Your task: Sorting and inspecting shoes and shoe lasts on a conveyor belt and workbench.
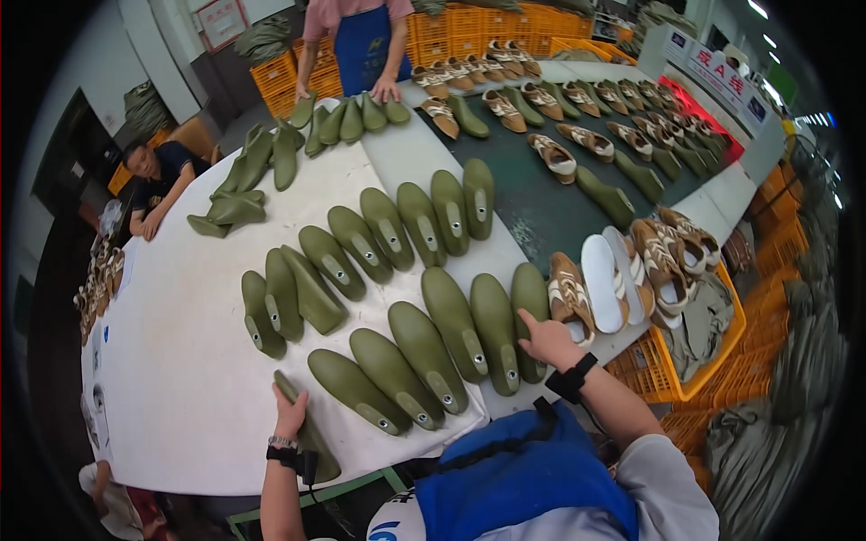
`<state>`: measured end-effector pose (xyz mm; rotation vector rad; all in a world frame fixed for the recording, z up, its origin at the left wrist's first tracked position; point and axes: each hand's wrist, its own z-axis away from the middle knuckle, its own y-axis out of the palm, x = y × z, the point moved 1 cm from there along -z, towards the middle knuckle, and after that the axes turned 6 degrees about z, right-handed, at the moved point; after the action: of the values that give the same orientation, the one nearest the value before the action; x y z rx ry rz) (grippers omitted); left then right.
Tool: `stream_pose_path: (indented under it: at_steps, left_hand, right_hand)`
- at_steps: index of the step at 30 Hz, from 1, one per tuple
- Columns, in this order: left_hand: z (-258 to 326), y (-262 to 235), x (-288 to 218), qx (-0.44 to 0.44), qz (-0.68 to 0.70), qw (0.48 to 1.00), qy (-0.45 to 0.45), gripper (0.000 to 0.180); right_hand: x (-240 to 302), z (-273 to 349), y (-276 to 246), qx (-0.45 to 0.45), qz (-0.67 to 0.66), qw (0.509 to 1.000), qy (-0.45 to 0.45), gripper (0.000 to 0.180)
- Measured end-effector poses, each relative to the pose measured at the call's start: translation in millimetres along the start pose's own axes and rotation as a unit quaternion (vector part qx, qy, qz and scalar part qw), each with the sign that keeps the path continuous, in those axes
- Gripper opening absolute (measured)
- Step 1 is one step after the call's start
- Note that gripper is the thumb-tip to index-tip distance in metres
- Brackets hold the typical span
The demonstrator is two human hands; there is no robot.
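Note:
My left hand (290, 417) is closed around the side of a green shoe last (316, 446) at the near edge of the white table. Over the last at the right end of the near row (529, 288) lies my right hand (552, 343), its index finger stretched along the surface and its other fingers curled at the side. Several more green shoe lasts (448, 316) make up that row, toes pointing away from me. Behind it runs a second row of lasts (368, 239). Just right of my right hand stands a brown-and-white sneaker (568, 293).
White insoles (603, 284) and more sneakers (663, 261) sit by a yellow crate (722, 347) at the right. A dark green surface (541, 212) bears rows of sneakers and lasts. Across the table, a person in a blue apron (365, 54) handles lasts; another person (167, 180) leans at the left.

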<state>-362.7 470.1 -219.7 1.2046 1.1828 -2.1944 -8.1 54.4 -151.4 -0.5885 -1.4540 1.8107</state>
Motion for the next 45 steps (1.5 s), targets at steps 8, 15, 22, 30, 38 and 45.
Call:
stream_pose_path:
  at_steps: [8, 15, 22, 30, 38, 45]
  left_hand:
    - [5.3, 47.5, -58.0, 0.105, -0.194, 0.974, -0.054, 0.091]
    - [38.2, 62.1, -51.3, 0.091, -0.235, 0.965, 0.069, 0.079]
    - [135.4, 187.0, -164.4, -0.002, -0.158, 0.947, 0.279, 0.071]
    - [150.5, 351.8, -231.4, -0.094, -0.340, 0.895, 0.272, 0.058]
    - [150.9, 366.7, -226.9, -0.142, -0.315, 0.903, 0.253, 0.037]
    - [156.2, 366.0, -222.5, -0.155, -0.328, 0.895, 0.258, 0.034]
  right_hand:
    - [-0.8, 35.2, 20.1, -0.026, -0.050, 0.998, 0.017, 0.071]
    - [-19.2, 39.5, 12.3, -0.023, -0.133, 0.991, 0.008, 0.048]
    - [-104.9, -22.9, -25.4, 0.082, -0.684, 0.724, -0.028, 0.038]
    - [-189.2, -156.3, -128.1, 0.021, -0.511, 0.856, -0.080, 0.036]
    - [-250.1, -288.6, -32.0, -0.018, -0.016, 0.999, -0.043, 0.041]
    - [-247.1, -275.4, -33.4, -0.020, -0.006, 0.999, -0.046, 0.033]
